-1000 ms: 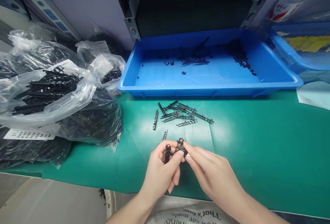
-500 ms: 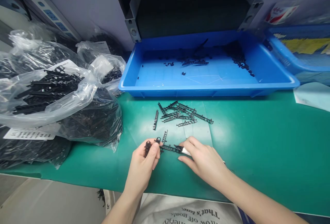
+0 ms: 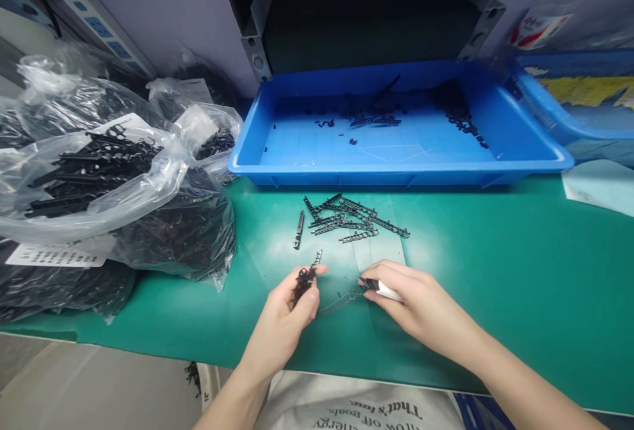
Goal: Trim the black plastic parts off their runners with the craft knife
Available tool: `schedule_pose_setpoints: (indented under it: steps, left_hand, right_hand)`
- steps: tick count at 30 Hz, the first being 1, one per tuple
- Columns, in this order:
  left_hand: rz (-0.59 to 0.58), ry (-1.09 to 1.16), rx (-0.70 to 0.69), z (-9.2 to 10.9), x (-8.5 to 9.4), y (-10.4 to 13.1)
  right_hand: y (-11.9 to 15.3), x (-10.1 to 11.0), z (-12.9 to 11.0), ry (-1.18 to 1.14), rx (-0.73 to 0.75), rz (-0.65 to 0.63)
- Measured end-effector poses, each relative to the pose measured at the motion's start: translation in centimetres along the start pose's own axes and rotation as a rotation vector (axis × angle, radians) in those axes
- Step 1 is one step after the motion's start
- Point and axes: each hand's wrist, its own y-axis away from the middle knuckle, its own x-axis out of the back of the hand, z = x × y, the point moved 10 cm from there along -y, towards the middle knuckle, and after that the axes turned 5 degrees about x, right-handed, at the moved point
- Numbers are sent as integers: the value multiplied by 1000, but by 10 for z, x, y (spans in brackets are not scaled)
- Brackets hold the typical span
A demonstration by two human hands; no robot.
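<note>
Here, the black parts (image 3: 303, 282) are in the left hand (image 3: 283, 321), bunched between its thumb and curled fingers above the green table (image 3: 475, 278). The right hand (image 3: 426, 301), apart from the left, has its fingers closed around a white tool (image 3: 390, 291) with a dark end. A thin strip (image 3: 337, 304) runs between the hands, one end at that dark end; it is blurred, so it seems to be a ladder-like frame, though whether the tool grips it I cannot tell.

Just beyond the left fingertips, a small ladder-like piece (image 3: 318, 257) lies partly hidden by the hand. Farther out are a loose pile (image 3: 341, 218) of similar black frames, crossing one another, and a single frame (image 3: 299, 230) just to its left.

Behind the pile stands a blue bin (image 3: 406, 176) with small black bits scattered in it and a dark heap (image 3: 453, 103) toward its right side. An open clear bag (image 3: 171, 238) full of black parts sits on the left, other bags behind it. On the right are a second blue bin (image 3: 552, 116) and a pale sheet (image 3: 601, 185). A power strip (image 3: 94, 24) leans at the upper left.
</note>
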Motion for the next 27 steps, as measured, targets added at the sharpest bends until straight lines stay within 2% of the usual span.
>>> schedule_pose_setpoints:
  steps: [4,8,11,14,18,27]
  left_hand:
    - [-95,-122,-7,5,-19,0]
    - [-273,30,84,-2,-47,1]
    - [-193,125,119,-5,-47,0]
    - [-112,150,102,-5,-42,-1]
    - [-124,135,88,-4,-44,-2]
    - [-51,206,92,0,-43,0]
  right_hand:
    - [1,1,-9,-97,64,-6]
    - [1,2,-15,-113,124,69]
    - [6,6,-5,7,13,194]
    - [11,-4,-2,66,-52,147]
    - [15,-14,-10,82,-24,77]
    - [18,-10,-22,169,42,147]
